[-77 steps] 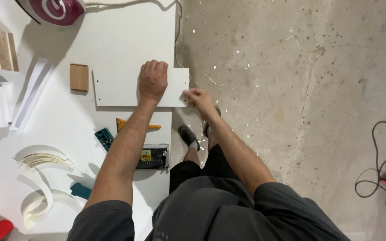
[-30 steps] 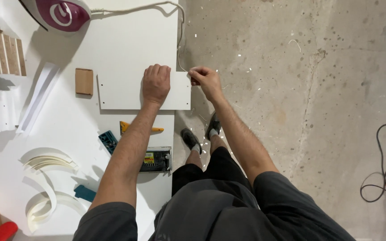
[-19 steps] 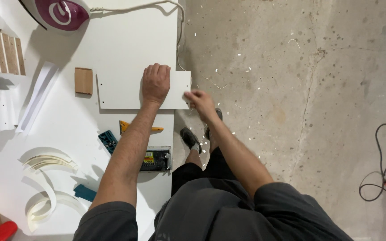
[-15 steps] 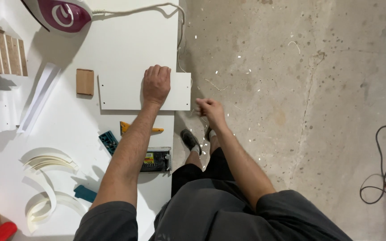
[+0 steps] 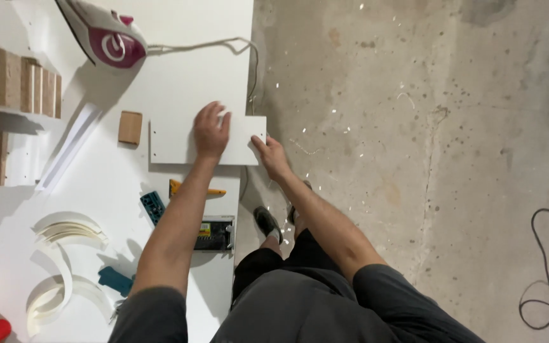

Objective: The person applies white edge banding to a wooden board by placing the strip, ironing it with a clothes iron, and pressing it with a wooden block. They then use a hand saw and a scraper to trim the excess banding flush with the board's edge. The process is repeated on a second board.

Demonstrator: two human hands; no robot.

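left hand (image 5: 211, 130) flat, open on white panel (image 5: 179, 140); right hand (image 5: 271, 154) pinching its edge

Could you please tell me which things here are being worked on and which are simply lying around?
In hand: white panel, pressed by the left hand, right hand at its end.

Lying about: iron, small wooden block, edge-banding coils, yellow-handled tool.

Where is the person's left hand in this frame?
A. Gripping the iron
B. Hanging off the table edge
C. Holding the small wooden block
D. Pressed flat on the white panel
D: the left hand lies spread on the white panel, while the right hand touches the panel's end at the table edge.
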